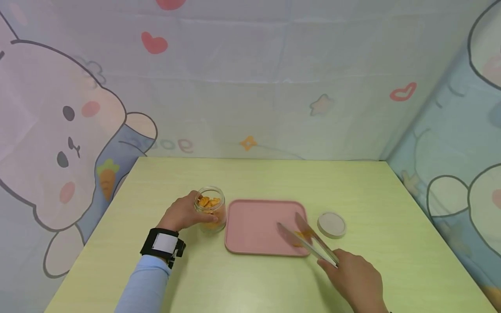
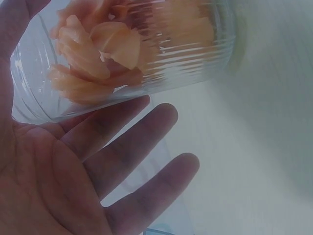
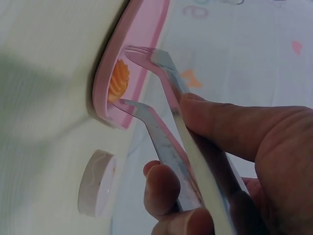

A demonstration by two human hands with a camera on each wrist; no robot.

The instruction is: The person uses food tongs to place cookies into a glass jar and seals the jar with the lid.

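At the left of the head view my left hand (image 1: 185,214) holds a glass jar (image 1: 220,215) of orange, ridged snack pieces (image 1: 207,202), the thumb across its near side. The jar's mouth is uncovered. In the left wrist view, several fingers (image 2: 132,147) spread below the glass. My right hand (image 1: 355,278) grips metal tongs (image 1: 324,247), whose tips stand apart above the right part of a pink tray (image 1: 254,226). An orange twisted piece (image 3: 119,83) lies on the tray between the tips in the right wrist view.
A pale round lid (image 1: 332,224) lies on the light yellow-green table (image 1: 266,287), to the right of the tray. Behind and at both sides hangs a printed cloth (image 1: 250,87) with cartoon animals and hearts.
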